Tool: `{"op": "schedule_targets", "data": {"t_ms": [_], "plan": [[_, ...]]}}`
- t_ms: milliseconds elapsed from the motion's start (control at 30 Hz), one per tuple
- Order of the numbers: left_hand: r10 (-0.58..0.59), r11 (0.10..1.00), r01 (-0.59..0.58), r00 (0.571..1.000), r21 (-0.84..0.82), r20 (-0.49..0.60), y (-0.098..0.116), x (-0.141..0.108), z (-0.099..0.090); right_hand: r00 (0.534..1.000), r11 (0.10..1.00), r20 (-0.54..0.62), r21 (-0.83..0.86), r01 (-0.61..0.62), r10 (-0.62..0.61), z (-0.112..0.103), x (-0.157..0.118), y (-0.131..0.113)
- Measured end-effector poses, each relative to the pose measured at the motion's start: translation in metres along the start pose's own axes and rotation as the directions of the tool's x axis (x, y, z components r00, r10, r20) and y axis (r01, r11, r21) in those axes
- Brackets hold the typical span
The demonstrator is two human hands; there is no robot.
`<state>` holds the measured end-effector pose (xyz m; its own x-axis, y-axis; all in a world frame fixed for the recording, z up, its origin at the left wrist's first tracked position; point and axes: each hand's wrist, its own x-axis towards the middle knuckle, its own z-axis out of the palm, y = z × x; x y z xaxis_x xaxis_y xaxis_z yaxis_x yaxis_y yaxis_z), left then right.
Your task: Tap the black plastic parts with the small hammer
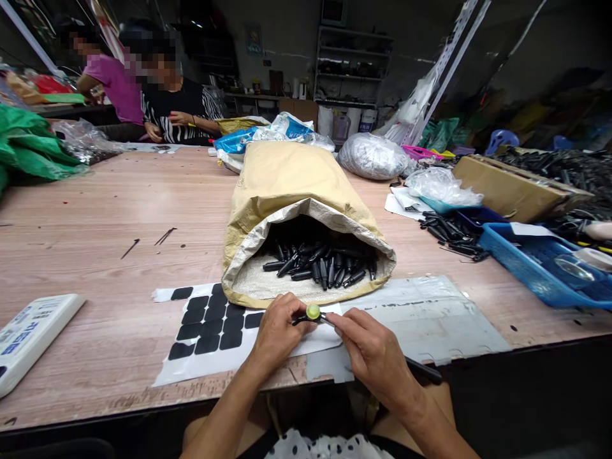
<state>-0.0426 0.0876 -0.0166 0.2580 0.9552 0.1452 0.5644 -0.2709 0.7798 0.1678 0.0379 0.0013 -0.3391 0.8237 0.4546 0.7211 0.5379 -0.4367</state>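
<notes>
Centrally, just before the sack's mouth, the left hand (277,325) pinches a small black piece (300,319) between thumb and fingers, a glossy yellow-green round disc (313,312) on top. The right hand (370,344) is closed on a slim metal shaft (328,321) that meets the piece from the right; a smooth black rod (425,371) juts out behind its wrist. Both forearms angle inward from the near edge, knuckles up, fingers curled. Below the left hand lies a white sheet with black rounded squares (210,327); beyond, an open tan sack with white lining (306,169) holds slender black parts (325,268).
</notes>
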Motion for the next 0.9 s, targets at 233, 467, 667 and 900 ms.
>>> {"op": "schedule_targets", "data": {"t_ms": [233, 467, 667, 900], "plan": [[-0.01, 1.0, 0.01, 1.0, -0.002, -0.003, -0.002, 0.0, 0.001, 0.997, 0.997, -0.06, 0.069, -0.046, 0.05, -0.007, -0.006, 0.005], [-0.035, 0.999, 0.035, 0.999, 0.003, 0.017, 0.002, -0.001, -0.002, 0.986, 0.988, -0.11, 0.107, -0.109, 0.121, -0.015, -0.01, 0.021], [-0.026, 0.999, 0.025, 0.999, 0.042, 0.033, 0.003, 0.0, -0.003, 0.971, 0.981, -0.173, -0.071, -0.181, 0.166, -0.022, -0.022, 0.064], [-0.03, 0.998, 0.028, 0.999, 0.05, 0.042, 0.006, 0.0, -0.004, 0.973, 0.966, -0.198, -0.204, -0.162, 0.121, -0.014, -0.033, 0.086]]}}
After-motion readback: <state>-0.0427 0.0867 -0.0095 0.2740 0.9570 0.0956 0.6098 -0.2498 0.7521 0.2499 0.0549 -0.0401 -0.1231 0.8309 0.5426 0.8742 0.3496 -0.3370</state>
